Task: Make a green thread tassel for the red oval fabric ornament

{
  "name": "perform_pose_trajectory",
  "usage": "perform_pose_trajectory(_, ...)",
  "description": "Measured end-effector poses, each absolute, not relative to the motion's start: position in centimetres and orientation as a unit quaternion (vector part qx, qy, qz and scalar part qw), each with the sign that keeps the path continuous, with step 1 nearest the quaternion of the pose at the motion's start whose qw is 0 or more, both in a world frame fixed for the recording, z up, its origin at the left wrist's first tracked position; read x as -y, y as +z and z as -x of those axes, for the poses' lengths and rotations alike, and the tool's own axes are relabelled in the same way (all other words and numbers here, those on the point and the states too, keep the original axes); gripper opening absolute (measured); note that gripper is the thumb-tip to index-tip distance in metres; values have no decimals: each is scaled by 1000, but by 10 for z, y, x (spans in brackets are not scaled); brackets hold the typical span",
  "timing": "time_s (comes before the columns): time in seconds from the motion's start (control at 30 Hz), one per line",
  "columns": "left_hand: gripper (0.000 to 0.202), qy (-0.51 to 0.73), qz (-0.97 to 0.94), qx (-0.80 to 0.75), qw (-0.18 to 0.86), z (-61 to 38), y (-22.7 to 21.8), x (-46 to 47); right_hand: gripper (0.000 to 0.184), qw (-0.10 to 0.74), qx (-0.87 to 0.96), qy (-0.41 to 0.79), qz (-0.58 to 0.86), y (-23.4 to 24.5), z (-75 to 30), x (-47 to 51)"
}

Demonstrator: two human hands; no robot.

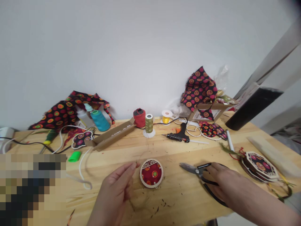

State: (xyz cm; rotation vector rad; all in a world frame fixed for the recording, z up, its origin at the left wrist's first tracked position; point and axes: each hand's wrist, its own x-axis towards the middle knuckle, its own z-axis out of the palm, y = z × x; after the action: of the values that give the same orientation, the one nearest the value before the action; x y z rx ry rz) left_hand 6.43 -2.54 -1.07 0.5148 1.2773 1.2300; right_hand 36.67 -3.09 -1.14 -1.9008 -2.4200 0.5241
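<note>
My left hand (118, 183) is closed in a pinch at the left edge of a round wooden-framed pendant (151, 174). A thin thread, hard to see against the wood, appears to run from its fingertips. The pendant has a pale fretwork strip at the top and red patterned fabric inside, and lies flat on the table. To its right, my right hand (218, 180) grips black-handled scissors (191, 168) by the handles. Their blades point left, toward the pendant, and do not touch it. Part of the handles is hidden by the fingers.
Behind stand an olive thread spool (149, 123), a red cone (139, 118) and a teal cone (100, 120). A glue gun (178, 135) lies beyond the scissors. At right are an octagonal tasselled ornament (261, 166) and a black cylinder (254, 108). Dark scraps litter the wooden table (174, 196).
</note>
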Motion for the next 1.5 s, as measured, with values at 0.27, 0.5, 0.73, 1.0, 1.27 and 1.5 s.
perform_pose_trajectory(0.27, 30, 532, -208, -552, 608, -66, -12, 28, 22, -57, 771, 79, 629, -22, -368, 16)
perform_pose_trajectory(0.5, 26, 556, -201, -537, 602, -62, -15, 28, 17, 88, 868, 116, 475, 25, -279, -19)
perform_pose_trajectory(0.73, 26, 572, -181, -541, 589, -63, -11, 31, 14, 52, 951, -18, 304, 4, -209, -63)
perform_pose_trajectory(1.0, 29, 567, -168, -545, 594, -60, -14, 32, 12, 29, 958, -30, 284, -11, -184, -74)
perform_pose_trajectory(1.27, 31, 558, -155, -543, 608, -55, -18, 30, 18, 99, 932, 79, 340, -10, -178, -89)
perform_pose_trajectory(1.5, 36, 547, -184, -534, 618, -53, -23, 30, 14, 286, 813, 264, 433, 38, -174, -131)
